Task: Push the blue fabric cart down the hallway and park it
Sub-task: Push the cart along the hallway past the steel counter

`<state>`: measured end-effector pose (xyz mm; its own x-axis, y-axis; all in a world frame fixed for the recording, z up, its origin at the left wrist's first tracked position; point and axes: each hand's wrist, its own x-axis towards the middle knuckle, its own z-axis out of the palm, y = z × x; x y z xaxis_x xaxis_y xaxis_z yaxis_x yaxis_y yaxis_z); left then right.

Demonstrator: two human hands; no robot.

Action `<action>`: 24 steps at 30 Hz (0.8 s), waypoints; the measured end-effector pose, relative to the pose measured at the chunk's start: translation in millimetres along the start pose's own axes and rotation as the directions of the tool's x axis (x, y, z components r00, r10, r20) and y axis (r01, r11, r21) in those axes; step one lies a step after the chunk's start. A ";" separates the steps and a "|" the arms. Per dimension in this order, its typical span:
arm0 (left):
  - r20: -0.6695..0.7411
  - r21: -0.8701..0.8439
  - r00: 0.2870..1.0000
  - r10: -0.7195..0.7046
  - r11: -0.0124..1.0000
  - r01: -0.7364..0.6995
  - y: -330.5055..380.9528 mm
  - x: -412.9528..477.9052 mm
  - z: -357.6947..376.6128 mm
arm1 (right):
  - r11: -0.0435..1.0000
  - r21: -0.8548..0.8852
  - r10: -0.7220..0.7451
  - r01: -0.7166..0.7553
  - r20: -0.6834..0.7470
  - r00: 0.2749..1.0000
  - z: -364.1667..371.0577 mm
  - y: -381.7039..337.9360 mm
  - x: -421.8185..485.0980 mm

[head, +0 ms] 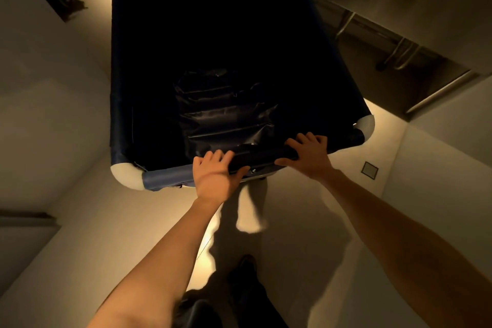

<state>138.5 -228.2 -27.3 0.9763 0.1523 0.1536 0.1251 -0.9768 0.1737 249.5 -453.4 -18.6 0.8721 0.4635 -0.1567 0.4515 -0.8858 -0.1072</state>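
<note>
The blue fabric cart (165, 177) fills the upper middle of the head view, a deep dark bin with white padded corners at its near rim. A dark shiny bag (226, 117) lies inside against the near wall. My left hand (217, 177) grips the near rim left of centre, fingers over the top and thumb underneath. My right hand (308, 154) grips the same rim further right, close to the right corner. Both arms reach forward from the bottom of the view.
A pale wall (40, 104) runs close along the cart's left side. A steel counter with pipes (404, 56) stands at the right, with another wall corner (439, 168) nearer me. A wheeled dark frame (64, 0) and a cardboard box sit at the far left. Light floor lies underfoot.
</note>
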 end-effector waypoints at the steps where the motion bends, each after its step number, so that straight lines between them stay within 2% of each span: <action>1: -0.003 0.009 1.000 -0.013 1.000 0.013 3.1 2.2 0.9 | 1.000 -0.006 -0.013 0.013 0.012 1.000 -1.9 3.6 4.9; 11: -0.008 0.042 0.989 -0.146 0.988 0.147 32.6 -4.5 8.9 | 0.993 -0.027 -0.117 0.119 0.062 0.991 -9.9 25.7 14.6; 18: 0.038 0.074 0.985 -0.166 0.984 0.163 53.0 -41.2 10.2 | 0.990 -0.050 -0.128 0.131 0.073 0.989 -9.0 31.8 -23.4; 20: 0.057 0.074 0.985 -0.165 0.984 0.160 59.7 -55.1 8.6 | 0.988 -0.060 -0.141 0.144 0.048 0.989 -7.9 34.2 -38.0; 24: 0.081 0.060 0.984 -0.160 0.986 0.155 77.0 -88.1 3.5 | 0.974 -0.105 -0.212 0.202 -0.097 0.972 -1.7 39.1 -79.0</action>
<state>62.7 -317.4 -30.9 0.9549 0.2936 0.0441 0.2853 -0.9486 0.1369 198.5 -524.7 -8.8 0.7704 0.6366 -0.0341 0.6358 -0.7712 -0.0333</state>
